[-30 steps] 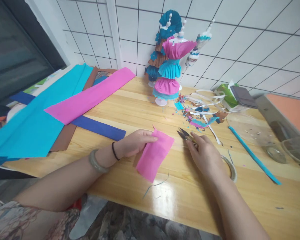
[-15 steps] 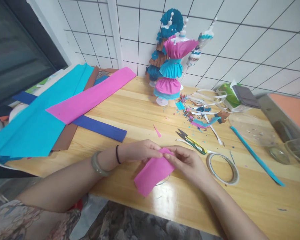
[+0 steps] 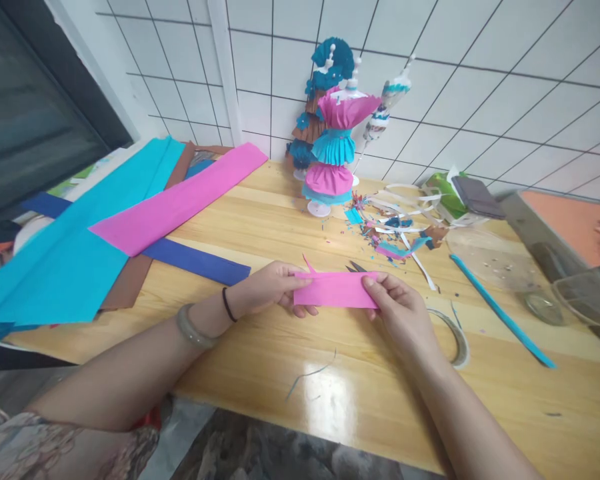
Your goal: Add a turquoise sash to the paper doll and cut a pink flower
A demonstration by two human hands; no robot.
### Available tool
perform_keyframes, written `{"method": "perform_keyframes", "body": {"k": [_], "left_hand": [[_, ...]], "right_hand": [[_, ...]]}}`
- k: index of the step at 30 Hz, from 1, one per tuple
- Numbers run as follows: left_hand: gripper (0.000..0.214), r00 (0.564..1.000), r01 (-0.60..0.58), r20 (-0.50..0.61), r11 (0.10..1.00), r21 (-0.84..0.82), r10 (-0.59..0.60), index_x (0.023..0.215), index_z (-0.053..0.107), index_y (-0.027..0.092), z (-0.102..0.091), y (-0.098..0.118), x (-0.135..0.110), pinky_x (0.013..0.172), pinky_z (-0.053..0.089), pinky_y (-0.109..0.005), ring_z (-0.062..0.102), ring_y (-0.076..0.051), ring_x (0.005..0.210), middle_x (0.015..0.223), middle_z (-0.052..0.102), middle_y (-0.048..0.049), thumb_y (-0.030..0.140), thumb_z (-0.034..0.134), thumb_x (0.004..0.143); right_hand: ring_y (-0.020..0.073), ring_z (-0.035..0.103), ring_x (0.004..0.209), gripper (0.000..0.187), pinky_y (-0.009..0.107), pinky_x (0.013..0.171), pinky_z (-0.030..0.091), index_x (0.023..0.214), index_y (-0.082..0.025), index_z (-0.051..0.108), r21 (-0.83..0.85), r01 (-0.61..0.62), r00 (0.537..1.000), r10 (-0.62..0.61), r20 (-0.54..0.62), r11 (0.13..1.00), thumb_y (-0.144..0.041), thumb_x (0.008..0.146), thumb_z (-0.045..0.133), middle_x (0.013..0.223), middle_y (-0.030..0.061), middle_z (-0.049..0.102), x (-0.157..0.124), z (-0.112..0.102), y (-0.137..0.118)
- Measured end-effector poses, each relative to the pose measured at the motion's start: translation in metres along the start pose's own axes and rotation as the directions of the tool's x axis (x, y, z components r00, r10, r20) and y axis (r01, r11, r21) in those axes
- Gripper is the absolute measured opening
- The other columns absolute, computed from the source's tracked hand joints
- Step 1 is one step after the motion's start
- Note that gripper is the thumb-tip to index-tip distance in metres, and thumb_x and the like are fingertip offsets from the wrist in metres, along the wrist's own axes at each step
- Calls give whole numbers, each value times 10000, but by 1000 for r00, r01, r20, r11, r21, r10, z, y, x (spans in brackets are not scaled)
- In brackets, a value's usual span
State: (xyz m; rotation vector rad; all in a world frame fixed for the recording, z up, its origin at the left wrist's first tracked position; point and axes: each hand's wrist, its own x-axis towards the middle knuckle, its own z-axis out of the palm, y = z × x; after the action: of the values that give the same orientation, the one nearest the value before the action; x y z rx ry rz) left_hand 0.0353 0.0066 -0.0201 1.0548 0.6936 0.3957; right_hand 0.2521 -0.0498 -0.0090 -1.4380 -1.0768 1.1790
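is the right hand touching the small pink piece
Touching: the head view shows the right hand with its thumb on the right end of the small pink piece.

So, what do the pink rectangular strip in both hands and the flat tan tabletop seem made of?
Pink rectangular strip: probably crepe paper, maybe fabric; matte, thin, without shine. Flat tan tabletop: apparently wood or laminate, glossy, with grain lines and glare.

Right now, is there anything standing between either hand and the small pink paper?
Nothing visible: the left hand directly pinches the left end of the pink paper, the right hand its right end. Dark blades show past its far edge, not between.
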Motion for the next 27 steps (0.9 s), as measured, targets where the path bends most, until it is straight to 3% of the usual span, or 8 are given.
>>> {"method": "perform_keyframes", "body": {"k": [8, 11, 17, 22, 27], "left_hand": [[396, 995, -78, -79, 987, -140, 67, 1024, 587, 54, 1, 4, 1, 479, 524, -259, 659, -221, 700, 801, 671, -158, 387, 472, 844], [355, 992, -99, -93, 988, -119, 88, 937, 606, 74, -1, 3, 1, 446, 519, -246, 630, -182, 643, 775, 627, -109, 396, 534, 806], [326, 978, -113, -184, 991, -72, 98, 759, 617, 79, -3, 2, 1, 430, 513, -207, 468, -54, 467, 616, 487, 1, 404, 630, 739], [343, 967, -111, -238, 991, -79, 90, 707, 603, 82, -3, 4, 1, 426, 504, -200, 425, -43, 423, 522, 429, 35, 422, 634, 731], [378, 973, -90, -221, 991, -102, 66, 799, 610, 82, -1, 6, 0, 411, 500, -211, 540, -94, 465, 571, 540, -11, 457, 578, 769]], "right_hand": [[65, 379, 395, 313, 183, 388, 302, 661, -164, 574, 2, 0, 1000, 0, -3, 1000, -460, 733, 647, 467, -41, 487, 0, 1, 2], [55, 385, 404, 308, 173, 403, 291, 655, -163, 574, 14, 0, 1000, 1, -13, 1000, -447, 758, 631, 484, -42, 496, 0, -1, 5], [27, 252, 336, 315, 180, 381, 174, 641, -154, 578, -53, -10, 1000, 9, -24, 999, -427, 798, 603, 349, -84, 366, -2, -6, 2], [29, 356, 317, 292, 159, 396, 266, 663, -151, 599, 45, -50, 998, 49, 31, 998, -415, 786, 625, 348, -52, 482, -1, -9, 7], [48, 451, 319, 284, 145, 381, 322, 653, -151, 580, 137, -110, 993, 104, 47, 984, -404, 749, 665, 394, -22, 565, 1, -8, 8]]}}
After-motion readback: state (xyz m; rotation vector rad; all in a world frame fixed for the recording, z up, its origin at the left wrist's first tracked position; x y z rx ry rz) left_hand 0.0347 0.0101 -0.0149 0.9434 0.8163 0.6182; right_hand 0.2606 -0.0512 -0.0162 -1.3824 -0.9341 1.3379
